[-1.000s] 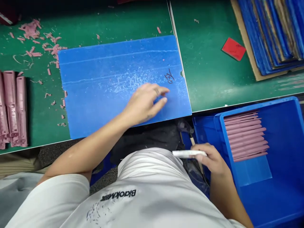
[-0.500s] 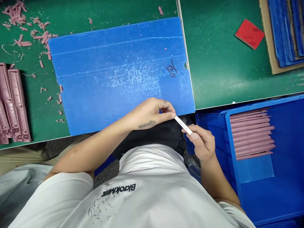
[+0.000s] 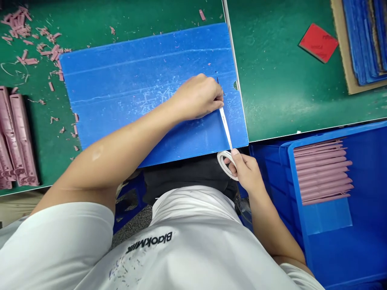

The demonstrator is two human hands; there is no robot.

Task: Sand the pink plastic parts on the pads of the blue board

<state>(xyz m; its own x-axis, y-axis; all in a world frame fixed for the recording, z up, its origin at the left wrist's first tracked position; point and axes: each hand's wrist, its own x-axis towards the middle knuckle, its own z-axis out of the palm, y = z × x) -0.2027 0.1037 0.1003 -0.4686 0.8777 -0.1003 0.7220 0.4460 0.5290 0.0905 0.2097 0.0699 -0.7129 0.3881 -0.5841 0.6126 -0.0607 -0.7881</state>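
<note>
A roll of white tape (image 3: 222, 164) hangs in my right hand (image 3: 246, 169), whose fingers are wrapped round it just off the table's front edge. A narrow strip (image 3: 225, 125) runs from the roll up over the right part of the blue board (image 3: 121, 84). My left hand (image 3: 201, 96) pinches the far end of that strip above the board, its fingers closed. Small printed marks show on the strip. The handwriting near the board's right side is mostly hidden by my left hand.
Pink scraps (image 3: 18, 28) and long pink parts (image 3: 22, 137) lie at the left on the green table (image 3: 272, 92). A red square (image 3: 319, 43) and a blue stack (image 3: 363, 40) are at right. Below, a blue bin (image 3: 332, 257) holds pink pieces (image 3: 323, 171).
My left hand has moved up and away over the board, with a longer strip now stretched out. My right hand has shifted slightly left, and the round roll now shows in it.
</note>
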